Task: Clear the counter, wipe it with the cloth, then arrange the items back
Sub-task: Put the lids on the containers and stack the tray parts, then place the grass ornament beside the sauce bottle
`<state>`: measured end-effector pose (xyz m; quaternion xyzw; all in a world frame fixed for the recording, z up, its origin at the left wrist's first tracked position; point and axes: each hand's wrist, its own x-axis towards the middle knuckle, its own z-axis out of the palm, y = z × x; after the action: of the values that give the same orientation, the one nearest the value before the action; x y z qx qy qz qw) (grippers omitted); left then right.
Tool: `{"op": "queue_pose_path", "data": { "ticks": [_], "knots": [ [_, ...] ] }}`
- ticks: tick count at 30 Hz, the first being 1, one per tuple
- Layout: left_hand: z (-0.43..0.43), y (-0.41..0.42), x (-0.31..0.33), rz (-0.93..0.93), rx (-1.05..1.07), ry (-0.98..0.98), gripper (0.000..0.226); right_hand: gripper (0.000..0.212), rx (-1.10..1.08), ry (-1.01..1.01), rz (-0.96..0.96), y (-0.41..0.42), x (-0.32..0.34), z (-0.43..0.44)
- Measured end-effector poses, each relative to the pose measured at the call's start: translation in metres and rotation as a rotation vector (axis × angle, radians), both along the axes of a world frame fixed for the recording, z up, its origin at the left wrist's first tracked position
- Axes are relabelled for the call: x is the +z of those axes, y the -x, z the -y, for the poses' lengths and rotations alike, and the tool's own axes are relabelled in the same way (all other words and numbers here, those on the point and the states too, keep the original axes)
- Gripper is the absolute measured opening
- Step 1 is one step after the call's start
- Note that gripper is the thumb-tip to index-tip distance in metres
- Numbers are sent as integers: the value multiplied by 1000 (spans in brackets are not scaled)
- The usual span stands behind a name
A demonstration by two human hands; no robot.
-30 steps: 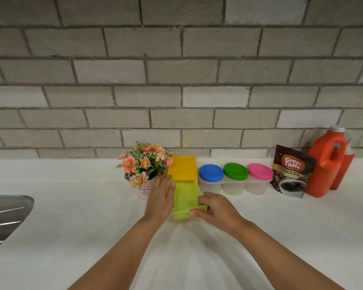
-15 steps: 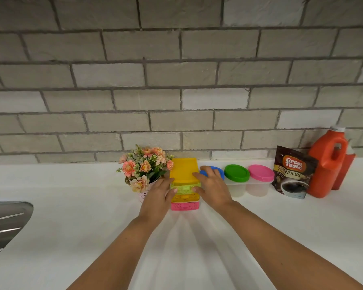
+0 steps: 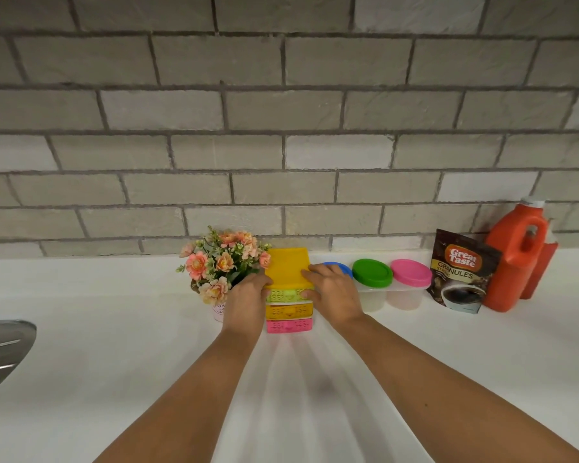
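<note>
Pressing both palms against the little drawer organiser [image 3: 288,289], I have it flanked at the centre of the frame, close to the brick wall [image 3: 281,128]. My left hand [image 3: 248,300] lies flat along its left side, fingers stretched forward and loosely together, with the thumb touching the edge of the yellow top. My right hand [image 3: 335,295] mirrors it on the right side, fingers spread a little and resting over the right edge of the lid; neither hand is curled into a fist, both simply cup the unit between them. The organiser stands upright on the white counter [image 3: 114,362], with a green drawer [image 3: 283,295] on top, a yellow drawer [image 3: 290,310] below it and a pink drawer [image 3: 290,325] at the bottom, all pushed in.

Just left of my left hand sits the flower pot [image 3: 221,269], its blooms touching the organiser's corner. To the right, partly hidden behind my right hand, is a blue lid [image 3: 343,267], then a green lid [image 3: 371,273] and a pink lid [image 3: 411,273] on a row of clear jars. Further right stand the coffee pouch [image 3: 462,272] and the orange jug [image 3: 518,259]. At the left edge of the frame a bit of the steel sink [image 3: 0,349] shows.
</note>
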<state>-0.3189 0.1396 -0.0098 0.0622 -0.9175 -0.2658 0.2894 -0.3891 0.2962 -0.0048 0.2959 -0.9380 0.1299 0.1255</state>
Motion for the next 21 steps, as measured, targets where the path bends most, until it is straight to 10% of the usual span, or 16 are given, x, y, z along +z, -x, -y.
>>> {"op": "queue_pose_path", "data": {
  "ticks": [21],
  "knots": [
    [-70, -24, -4, -114, -210, 158, 46, 43, -214, 127, 190, -46, 27, -101]
  ]
}}
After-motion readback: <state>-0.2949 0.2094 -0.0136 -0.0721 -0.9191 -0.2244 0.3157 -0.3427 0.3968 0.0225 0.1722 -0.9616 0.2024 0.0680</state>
